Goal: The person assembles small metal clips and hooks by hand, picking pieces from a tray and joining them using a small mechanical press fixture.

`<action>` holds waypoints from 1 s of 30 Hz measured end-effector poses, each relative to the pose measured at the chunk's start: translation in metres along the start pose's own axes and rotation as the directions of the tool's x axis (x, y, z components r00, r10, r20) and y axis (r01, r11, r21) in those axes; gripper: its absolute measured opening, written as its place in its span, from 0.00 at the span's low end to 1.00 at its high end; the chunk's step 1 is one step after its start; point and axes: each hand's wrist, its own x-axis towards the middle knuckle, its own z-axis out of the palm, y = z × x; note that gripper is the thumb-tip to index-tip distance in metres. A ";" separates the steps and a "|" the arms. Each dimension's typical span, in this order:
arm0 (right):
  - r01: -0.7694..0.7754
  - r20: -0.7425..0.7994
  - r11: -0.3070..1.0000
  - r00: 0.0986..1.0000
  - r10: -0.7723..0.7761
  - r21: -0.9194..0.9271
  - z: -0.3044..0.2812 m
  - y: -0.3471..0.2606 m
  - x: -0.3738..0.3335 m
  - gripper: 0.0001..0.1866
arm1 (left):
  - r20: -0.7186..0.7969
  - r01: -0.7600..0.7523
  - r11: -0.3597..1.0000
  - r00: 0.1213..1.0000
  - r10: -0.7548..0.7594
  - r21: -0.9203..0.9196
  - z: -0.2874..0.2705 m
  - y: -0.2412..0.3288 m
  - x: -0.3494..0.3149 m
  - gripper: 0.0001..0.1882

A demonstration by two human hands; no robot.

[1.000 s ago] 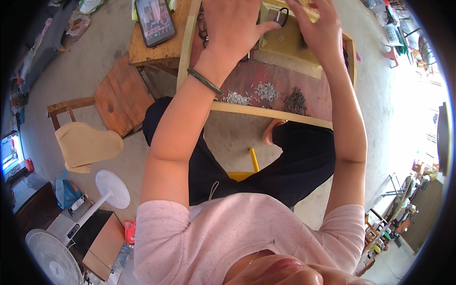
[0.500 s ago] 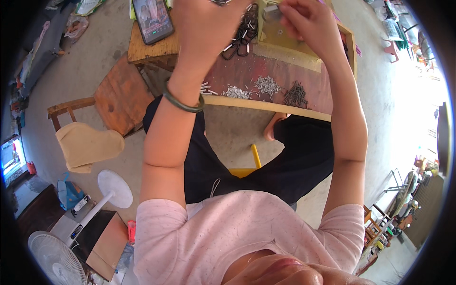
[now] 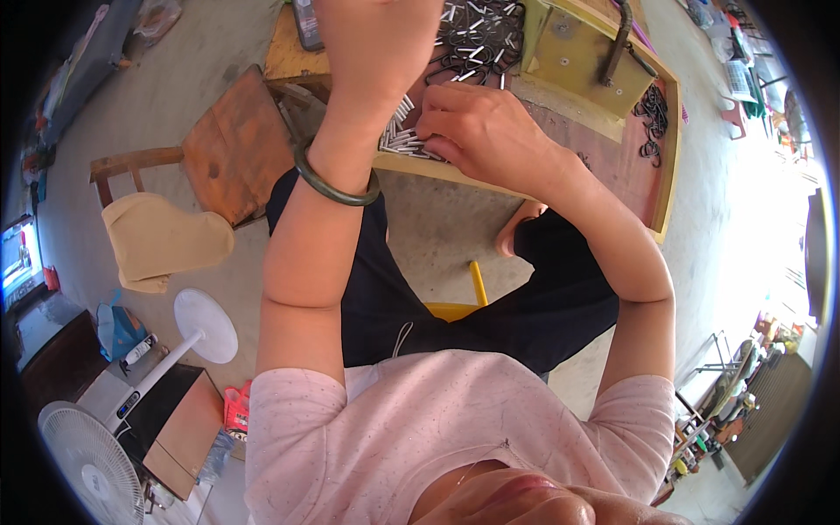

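My right hand (image 3: pixel 486 131) is over the near edge of the worktable, its fingers bent and drawn together at a pile of short silver metal rods (image 3: pixel 401 138). Whatever lies between its fingertips is hidden. At the top edge, my left hand (image 3: pixel 382 44) shows only its back and wrist; the fingers are out of view. A dark bangle (image 3: pixel 337 191) circles my left forearm. Between and beyond the hands lies a tangle of black cord loops with white tube-like pieces (image 3: pixel 477 48).
A yellowish metal fixture (image 3: pixel 560 52) with a curved lever (image 3: pixel 619 44) stands on the table (image 3: pixel 604 153). Black hook-like pieces (image 3: pixel 652 114) lie at its right. Left are a phone (image 3: pixel 308 24), a wooden chair (image 3: pixel 232 149) and a white fan (image 3: pixel 92 468).
My right hand has left the fixture, where it held a small grey piece, and moved left and nearer to the silver rods. My left hand stays high; the view has shifted a little.
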 end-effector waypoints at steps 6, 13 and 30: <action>0.006 0.034 0.998 0.999 -0.004 -0.060 0.005 -0.002 0.006 0.04 | 0.062 0.100 0.994 0.993 -0.097 -0.042 -0.003 0.018 -0.002 0.10; 0.166 0.039 0.942 0.986 -0.162 -0.293 0.010 -0.001 0.012 0.06 | 0.086 -0.057 0.998 0.995 0.056 0.011 0.003 0.004 -0.008 0.09; -0.338 -0.187 0.856 0.882 0.433 0.391 -0.072 0.026 -0.089 0.09 | 0.772 0.467 0.870 0.491 -0.403 0.158 0.029 0.016 -0.055 0.05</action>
